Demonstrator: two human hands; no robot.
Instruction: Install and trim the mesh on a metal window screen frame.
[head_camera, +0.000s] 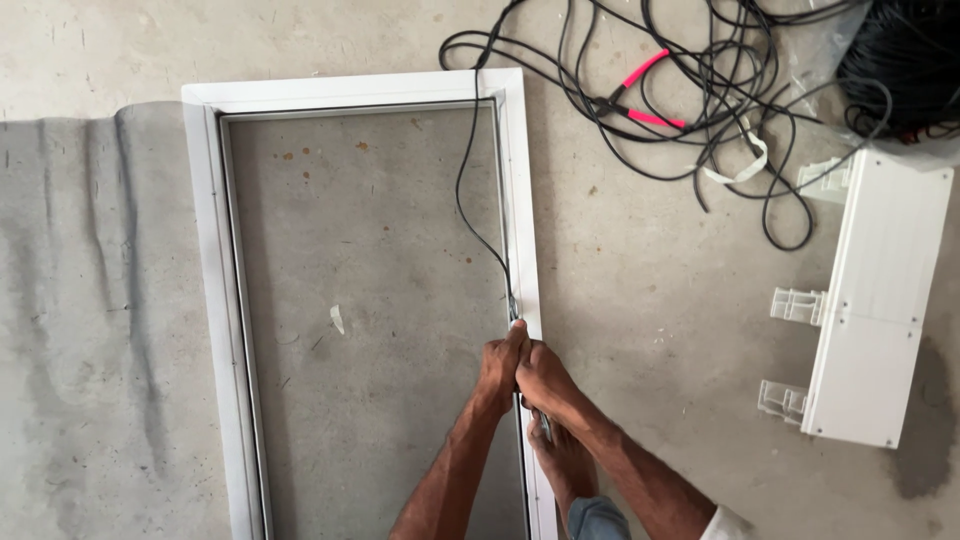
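Just under my face, on the concrete floor (640, 260), my two hands meet on the right rail of a white frame (212, 250) that lies flat with grey mesh (370, 300) stretched over it. My left hand (500, 370) is clenched, its knuckles up and the fingers curled down onto the rail. My right hand (545, 382) presses against it, also closed, thumb side touching the left; what either one pinches I cannot make out, as the fingers hide it. A thin black cord (464, 190) comes out from just above my left hand, runs along the groove of the rail and then bows away over the mesh toward the top corner of the frame, where it crosses out onto the floor. Below my right wrist my bare foot (562, 462) rests on the rail. Far beyond my hands, up and to the right, the cord joins a loose tangle of black cable (720, 100) with pink tool handles (648, 95) among it. Well off to the right of my right hand lies a white box-like frame section (880, 300) with small clips.
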